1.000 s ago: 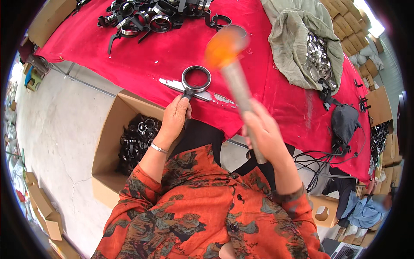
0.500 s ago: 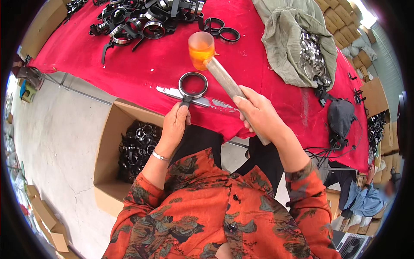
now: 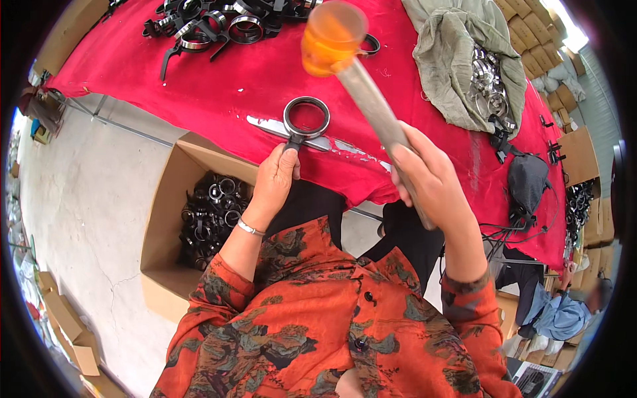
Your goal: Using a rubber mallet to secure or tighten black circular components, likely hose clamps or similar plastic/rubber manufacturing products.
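Note:
My left hand (image 3: 275, 182) is closed around the short black handle of a ring-shaped part (image 3: 306, 136), a black ring with a silver metal band. This ring is at the near edge of the red-covered table (image 3: 212, 116), over a worn pale strip (image 3: 269, 126) in the cloth. My right hand (image 3: 431, 176) grips the long grey-brown handle of a mallet (image 3: 375, 99). The mallet's translucent orange head, slightly blurred, is raised above and to the right of the ring, apart from it.
A heap of similar black and silver ring parts (image 3: 245, 30) lies at the far left of the table. A green-grey sack (image 3: 438, 73) holds metal rings at the right. Near it lies a black pouch (image 3: 527, 186). Below the table's left edge stands a cardboard box (image 3: 159, 225) of ring parts.
My right hand has lifted the mallet up and away from the ring. The ring in my left hand appears slightly farther right and up, as the whole view has shifted a little.

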A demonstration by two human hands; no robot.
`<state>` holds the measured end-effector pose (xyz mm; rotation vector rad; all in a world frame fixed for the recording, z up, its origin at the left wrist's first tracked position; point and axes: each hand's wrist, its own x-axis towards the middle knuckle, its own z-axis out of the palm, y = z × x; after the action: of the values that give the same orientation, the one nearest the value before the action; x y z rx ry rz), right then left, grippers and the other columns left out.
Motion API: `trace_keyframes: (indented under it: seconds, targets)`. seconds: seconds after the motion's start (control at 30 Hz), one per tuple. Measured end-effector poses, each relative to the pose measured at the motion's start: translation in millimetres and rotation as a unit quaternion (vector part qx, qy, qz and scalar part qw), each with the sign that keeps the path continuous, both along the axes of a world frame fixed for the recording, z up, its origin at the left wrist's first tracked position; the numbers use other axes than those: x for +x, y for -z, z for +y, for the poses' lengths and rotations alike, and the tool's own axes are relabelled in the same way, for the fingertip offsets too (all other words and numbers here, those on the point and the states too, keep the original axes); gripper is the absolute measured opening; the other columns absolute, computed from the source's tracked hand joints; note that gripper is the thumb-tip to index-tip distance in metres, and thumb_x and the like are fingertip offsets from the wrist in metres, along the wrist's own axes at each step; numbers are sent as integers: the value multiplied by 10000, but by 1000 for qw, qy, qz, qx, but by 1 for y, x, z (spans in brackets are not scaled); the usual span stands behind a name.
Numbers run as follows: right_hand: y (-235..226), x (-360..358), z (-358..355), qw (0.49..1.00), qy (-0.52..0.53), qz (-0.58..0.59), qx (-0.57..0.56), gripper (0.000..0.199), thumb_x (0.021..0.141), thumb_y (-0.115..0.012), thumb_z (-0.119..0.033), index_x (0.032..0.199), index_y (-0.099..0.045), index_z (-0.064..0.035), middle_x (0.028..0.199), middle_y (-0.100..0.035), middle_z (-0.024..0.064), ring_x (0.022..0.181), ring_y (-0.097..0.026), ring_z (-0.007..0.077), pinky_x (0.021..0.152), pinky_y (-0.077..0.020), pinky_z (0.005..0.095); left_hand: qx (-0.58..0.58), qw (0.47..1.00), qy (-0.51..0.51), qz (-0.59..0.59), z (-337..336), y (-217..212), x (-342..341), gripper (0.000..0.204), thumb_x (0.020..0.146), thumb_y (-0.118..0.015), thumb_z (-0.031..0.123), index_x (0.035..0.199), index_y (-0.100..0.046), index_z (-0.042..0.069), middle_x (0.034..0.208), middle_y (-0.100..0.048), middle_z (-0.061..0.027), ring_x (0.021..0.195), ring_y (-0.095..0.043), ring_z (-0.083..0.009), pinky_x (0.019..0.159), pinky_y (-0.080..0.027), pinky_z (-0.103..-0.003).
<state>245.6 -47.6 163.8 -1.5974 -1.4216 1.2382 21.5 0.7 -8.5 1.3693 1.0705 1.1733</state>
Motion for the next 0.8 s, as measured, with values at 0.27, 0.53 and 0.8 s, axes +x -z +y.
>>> trace_keyframes:
  seconds: [0.27, 0.53, 0.8]
  targets:
    - [59, 33, -70, 984, -61, -117, 118, 442, 925, -575, -153, 1324, -456, -3, 674, -528, 80, 556, -516, 119, 532, -442, 266, 5, 1000, 16, -19, 8, -3, 3, 378, 999, -448, 358, 793, -510, 47, 646, -510, -15, 608, -504, -111, 588, -419, -263]
    - [58, 13, -55, 998, 22, 57, 25, 408, 973, -491, -259, 1298, -448, -16, 688, -527, 16, 517, -477, 83, 478, -415, 225, -19, 1000, 16, -15, 5, -9, 5, 357, 993, -454, 324, 782, -525, 45, 659, -522, -16, 613, -510, -108, 602, -422, -254]
    - [47, 55, -34, 975, 45, 205, -70, 384, 943, -513, -226, 1260, -463, -15, 745, -540, 30, 552, -509, 88, 471, -428, 229, -52, 997, -22, 52, -14, -42, -90, 263, 912, -508, 216, 789, -588, -3, 707, -598, -37, 675, -528, -102, 642, -417, -254]
